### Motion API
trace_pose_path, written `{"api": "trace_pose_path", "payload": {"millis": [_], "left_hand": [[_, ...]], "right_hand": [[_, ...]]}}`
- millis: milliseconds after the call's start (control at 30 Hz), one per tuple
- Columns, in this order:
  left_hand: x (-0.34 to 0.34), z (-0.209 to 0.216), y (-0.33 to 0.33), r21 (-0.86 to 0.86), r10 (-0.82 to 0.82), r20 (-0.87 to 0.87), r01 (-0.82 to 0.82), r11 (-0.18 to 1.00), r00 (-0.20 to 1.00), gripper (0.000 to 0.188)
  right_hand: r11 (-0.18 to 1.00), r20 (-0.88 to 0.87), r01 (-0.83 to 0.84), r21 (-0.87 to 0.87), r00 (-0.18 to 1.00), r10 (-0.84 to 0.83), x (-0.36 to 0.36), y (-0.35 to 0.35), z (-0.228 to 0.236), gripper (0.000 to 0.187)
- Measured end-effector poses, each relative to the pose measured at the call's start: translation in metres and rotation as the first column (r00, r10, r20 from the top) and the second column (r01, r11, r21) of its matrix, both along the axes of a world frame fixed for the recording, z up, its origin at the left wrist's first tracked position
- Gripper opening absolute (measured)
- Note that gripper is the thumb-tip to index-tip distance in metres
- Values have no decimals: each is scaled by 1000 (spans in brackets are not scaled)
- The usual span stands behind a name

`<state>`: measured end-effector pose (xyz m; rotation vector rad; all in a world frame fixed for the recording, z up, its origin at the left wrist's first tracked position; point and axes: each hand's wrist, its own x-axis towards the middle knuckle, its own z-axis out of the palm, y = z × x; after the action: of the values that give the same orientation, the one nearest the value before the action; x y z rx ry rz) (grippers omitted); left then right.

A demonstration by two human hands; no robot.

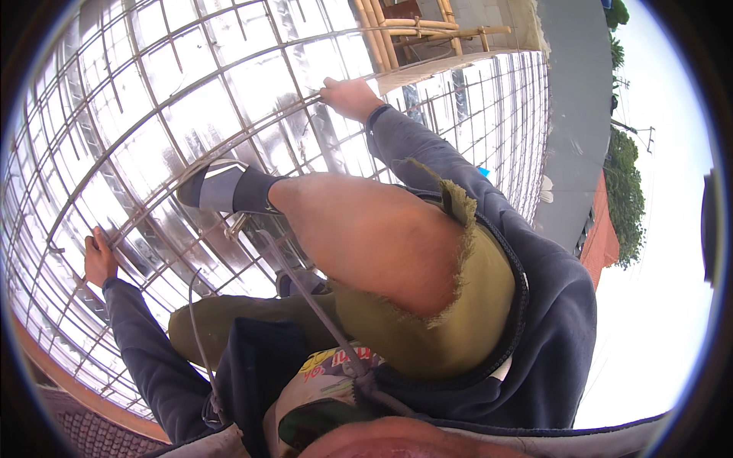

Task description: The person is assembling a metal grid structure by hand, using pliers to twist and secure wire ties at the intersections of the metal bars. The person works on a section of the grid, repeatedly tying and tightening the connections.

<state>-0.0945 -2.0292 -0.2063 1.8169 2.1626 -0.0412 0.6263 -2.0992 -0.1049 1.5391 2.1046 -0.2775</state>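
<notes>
- Two bare hands, well apart, both at one long, thin steel bar (275, 120) that runs slantwise over the mesh (156, 111).
- Right hand (351, 99): fingers curled round the bar's upper right part.
- Left hand (100, 261): fingers bent at the bar's lower left part; whether they close fully on it, I cannot tell.
- Mesh: rod-like steel bars crossing in open, roughly square cells, too many to count; some loose-looking ends stick up.
- Beneath the mesh, a shiny, silvery sheet (195, 143) with smeared, mirror-like glare.
- Two shoes: one grey and black (217, 189), beside the bar, with a dark knit sock (256, 191); the other (298, 282) mostly hidden.
- One bare knee, with olive cloth (477, 290) frayed in a ragged fringe around it.
- One dark, soft jacket (553, 305); two cords (321, 313) hang from the neck.
- Several smooth, round bamboo poles (420, 32) at the top.
- One flat grey wall (569, 107), right.
</notes>
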Motion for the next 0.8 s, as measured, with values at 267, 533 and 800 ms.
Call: {"api": "trace_pose_path", "payload": {"millis": [267, 533, 800], "left_hand": [[1, 3, 5, -104, 10, -40, -14, 994, 999, 81], [3, -5, -5, -58, 3, -73, -8, 998, 997, 74], [47, 41, 19, 210, -127, -97, 145, 967, 987, 65]], "right_hand": [[994, -143, -88, 65, 985, 96, -17, -5, 3, 26], [990, -67, -141, 5, 988, 141, -12, 15, 10, 22], [993, -85, -83, 82, 992, 90, 0, -11, 2, 18]]}}
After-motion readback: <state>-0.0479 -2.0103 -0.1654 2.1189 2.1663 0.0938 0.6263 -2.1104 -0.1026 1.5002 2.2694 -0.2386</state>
